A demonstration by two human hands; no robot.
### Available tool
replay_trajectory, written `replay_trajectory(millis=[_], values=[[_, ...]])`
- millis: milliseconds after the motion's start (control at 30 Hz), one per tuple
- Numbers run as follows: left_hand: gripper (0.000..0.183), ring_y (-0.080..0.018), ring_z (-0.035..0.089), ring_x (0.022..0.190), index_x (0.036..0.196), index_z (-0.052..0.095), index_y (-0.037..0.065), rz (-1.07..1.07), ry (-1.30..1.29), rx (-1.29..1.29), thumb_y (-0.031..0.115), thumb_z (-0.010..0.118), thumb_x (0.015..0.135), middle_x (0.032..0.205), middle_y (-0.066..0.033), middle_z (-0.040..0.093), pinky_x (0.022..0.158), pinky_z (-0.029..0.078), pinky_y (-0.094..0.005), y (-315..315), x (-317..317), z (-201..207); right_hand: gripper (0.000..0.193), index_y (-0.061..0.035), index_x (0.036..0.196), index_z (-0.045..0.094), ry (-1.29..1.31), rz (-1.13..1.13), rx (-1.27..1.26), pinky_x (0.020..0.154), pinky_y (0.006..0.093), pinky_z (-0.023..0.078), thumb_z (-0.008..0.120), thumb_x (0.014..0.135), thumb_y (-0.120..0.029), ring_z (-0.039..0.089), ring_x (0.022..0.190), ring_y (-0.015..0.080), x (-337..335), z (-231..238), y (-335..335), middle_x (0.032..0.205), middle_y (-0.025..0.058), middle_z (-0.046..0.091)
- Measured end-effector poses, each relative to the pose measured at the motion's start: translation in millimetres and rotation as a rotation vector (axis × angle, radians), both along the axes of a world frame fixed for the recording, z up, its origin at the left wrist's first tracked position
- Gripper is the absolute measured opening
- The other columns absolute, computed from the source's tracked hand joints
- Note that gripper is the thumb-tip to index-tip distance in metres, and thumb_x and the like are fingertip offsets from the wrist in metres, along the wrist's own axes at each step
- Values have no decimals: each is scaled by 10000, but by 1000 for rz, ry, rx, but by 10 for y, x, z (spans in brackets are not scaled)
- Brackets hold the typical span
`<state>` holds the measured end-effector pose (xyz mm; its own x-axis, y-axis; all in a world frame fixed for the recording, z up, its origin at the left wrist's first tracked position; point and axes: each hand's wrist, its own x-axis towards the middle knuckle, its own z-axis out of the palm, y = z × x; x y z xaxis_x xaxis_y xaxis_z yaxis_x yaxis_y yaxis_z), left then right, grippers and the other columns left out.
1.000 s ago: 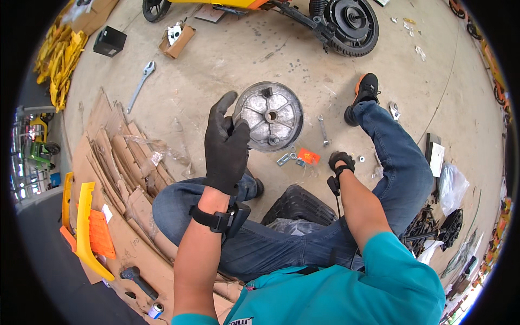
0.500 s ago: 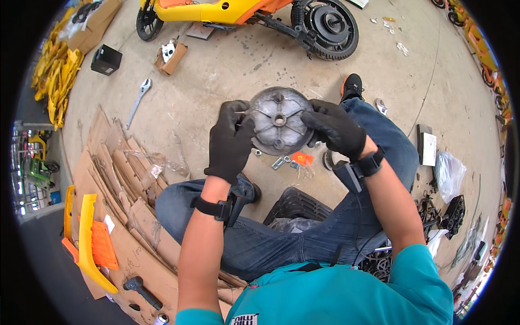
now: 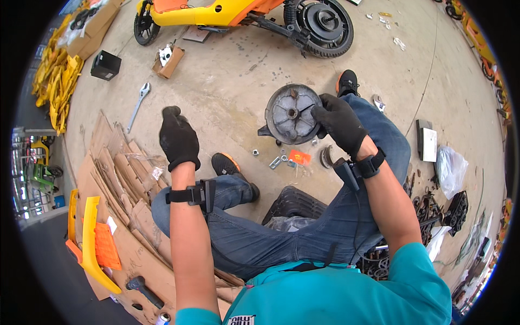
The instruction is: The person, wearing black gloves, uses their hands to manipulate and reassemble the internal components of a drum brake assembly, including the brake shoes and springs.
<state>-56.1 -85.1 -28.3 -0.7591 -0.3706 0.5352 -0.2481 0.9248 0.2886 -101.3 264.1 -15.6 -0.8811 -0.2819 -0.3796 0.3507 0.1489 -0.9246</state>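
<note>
My right hand (image 3: 343,125), in a black glove, grips the right rim of a round, grey metal drum brake plate (image 3: 283,118) with a bored centre and raised ribs. The plate is held up above the floor, a dark lug sticking out at its lower left. Well to the left, my gloved left hand (image 3: 179,138) hangs in the air apart from the plate, its fingers curled in; nothing shows in it. On the floor below the plate lie metal nuts and links (image 3: 277,161), an orange packet (image 3: 299,157) and a curved metal piece (image 3: 326,157).
Ahead, a yellow scooter (image 3: 211,13) lies with its rear wheel (image 3: 325,27) toward the right. An adjustable wrench (image 3: 138,106), a small open carton (image 3: 169,60) and a black box (image 3: 105,65) are on the floor. Flattened cardboard (image 3: 116,179) spreads at left, a power drill (image 3: 144,291) on it.
My left hand has let go of the plate and moved left. My right hand keeps hold of the plate, which has shifted right and turned so its lug shows.
</note>
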Motion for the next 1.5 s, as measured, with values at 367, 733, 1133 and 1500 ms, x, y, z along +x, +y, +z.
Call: replay_trajectory(millis=[367,733,1133,1500], values=[[435,-189,683,900,1188,627,1,-482,-553,1073,401,595,1020,1072,-149,703,794,536,-318,777,-22,78,129,-9,1030,637,957,345,209,603,266,555,596,909,-25,660,693,135,-209,16,192,841,76,671],[575,-259,682,1098,1433,462,54,-703,-401,2218,476,500,1044,1296,-131,629,910,605,-403,1046,-25,182,230,-22,1126,619,497,224,-227,584,211,498,571,1000,-208,635,682,88,-123,-47,-88,851,37,643],[486,-323,585,1236,1418,497,62,-494,-72,2370,308,534,1000,1390,-138,573,1084,457,-539,1018,10,233,370,-35,1295,558,-270,237,-719,703,274,568,567,1032,-295,675,785,138,5,85,-267,979,71,688],[490,-301,553,1281,1422,519,88,-553,-154,2550,360,508,1015,1392,-127,583,1094,445,-530,991,29,230,501,5,1204,630,465,216,-385,898,398,508,561,713,71,620,1026,356,-18,86,-319,1164,175,633]])
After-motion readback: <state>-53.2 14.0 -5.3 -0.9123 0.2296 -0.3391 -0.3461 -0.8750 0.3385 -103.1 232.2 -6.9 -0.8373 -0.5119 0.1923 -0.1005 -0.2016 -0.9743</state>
